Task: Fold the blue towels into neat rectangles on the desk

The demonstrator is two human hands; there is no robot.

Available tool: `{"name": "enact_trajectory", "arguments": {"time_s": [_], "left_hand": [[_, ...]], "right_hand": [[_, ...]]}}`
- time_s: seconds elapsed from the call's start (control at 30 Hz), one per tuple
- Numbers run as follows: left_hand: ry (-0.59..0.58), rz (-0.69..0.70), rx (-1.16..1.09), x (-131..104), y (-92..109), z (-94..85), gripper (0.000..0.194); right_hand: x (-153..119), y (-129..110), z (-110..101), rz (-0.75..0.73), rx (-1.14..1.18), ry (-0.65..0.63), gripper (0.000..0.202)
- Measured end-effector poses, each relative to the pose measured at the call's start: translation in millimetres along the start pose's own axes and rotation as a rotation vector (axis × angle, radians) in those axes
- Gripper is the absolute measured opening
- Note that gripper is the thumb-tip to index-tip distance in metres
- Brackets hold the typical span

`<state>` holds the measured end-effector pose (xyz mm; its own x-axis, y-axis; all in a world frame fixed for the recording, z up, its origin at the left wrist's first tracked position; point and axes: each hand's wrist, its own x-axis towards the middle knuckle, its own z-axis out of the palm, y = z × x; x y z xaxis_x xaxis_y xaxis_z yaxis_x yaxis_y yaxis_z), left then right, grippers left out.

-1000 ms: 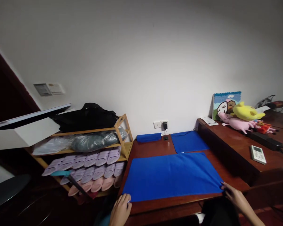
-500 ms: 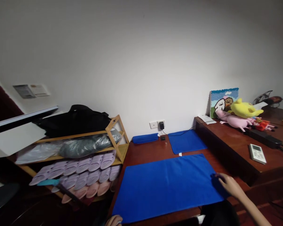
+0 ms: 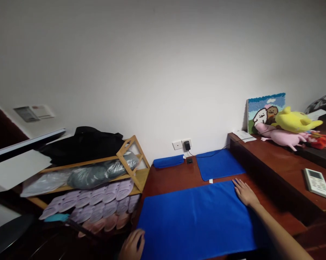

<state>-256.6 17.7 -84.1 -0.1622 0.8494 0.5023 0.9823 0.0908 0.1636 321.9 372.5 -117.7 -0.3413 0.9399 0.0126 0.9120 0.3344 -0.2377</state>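
A large blue towel (image 3: 198, 220) lies spread flat on the low wooden table (image 3: 170, 177). My right hand (image 3: 244, 193) rests flat, fingers apart, on the towel's far right corner. At the towel's near left edge my left hand (image 3: 133, 245) is curled, partly cut off by the frame; whether it pinches the cloth I cannot tell. Behind the big towel lie a smaller flat blue towel (image 3: 218, 164) and a folded blue towel (image 3: 168, 161) against the wall.
A wooden shoe rack (image 3: 103, 180) with several slippers and a black bag (image 3: 84, 142) stands left. A raised wooden ledge (image 3: 282, 166) on the right bears plush toys (image 3: 290, 126), a picture and a white remote (image 3: 317, 182). A wall socket with a charger (image 3: 187, 145) sits behind.
My right hand has moved from the towel's near right corner up along its right edge to the far right corner. The left hand stayed at the near left edge.
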Motion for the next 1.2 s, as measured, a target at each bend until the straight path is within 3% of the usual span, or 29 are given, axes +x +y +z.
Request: {"name": "enact_trajectory", "arguments": {"time_s": [0.13, 0.2, 0.27, 0.4, 0.6, 0.8, 1.07, 1.13, 1.2], "left_hand": [[-0.133, 0.014, 0.060, 94, 13, 37.0, 0.044], [-0.229, -0.037, 0.108, 125, 13, 57.7, 0.051], [-0.314, -0.123, 0.147, 141, 9, 74.7, 0.056], [-0.378, -0.182, 0.161, 137, -13, 90.8, 0.059], [-0.388, -0.165, 0.163, 102, -42, 85.0, 0.065], [-0.389, -0.208, 0.153, 100, -31, 79.5, 0.070], [-0.451, -0.263, 0.125, 105, -19, 66.1, 0.073], [-0.430, -0.261, 0.121, 104, -17, 65.2, 0.072], [-0.408, -0.261, 0.116, 103, -15, 65.0, 0.072]], "right_hand": [[-1, 5, 11, -0.002, -0.021, -0.004, 0.066], [1, 7, 13, 0.006, -0.008, 0.002, 0.067], [3, 7, 16, 0.022, -0.007, 0.007, 0.067], [4, 7, 20, 0.081, -0.067, 0.011, 0.067], [6, 14, 21, 0.075, -0.182, -0.023, 0.068], [9, 23, 15, 0.106, -0.225, -0.072, 0.070], [8, 15, 2, 0.185, -0.292, -0.120, 0.069], [10, 3, -1, 0.201, -0.304, -0.100, 0.068], [15, -28, -5, 0.184, -0.302, -0.041, 0.066]]}}
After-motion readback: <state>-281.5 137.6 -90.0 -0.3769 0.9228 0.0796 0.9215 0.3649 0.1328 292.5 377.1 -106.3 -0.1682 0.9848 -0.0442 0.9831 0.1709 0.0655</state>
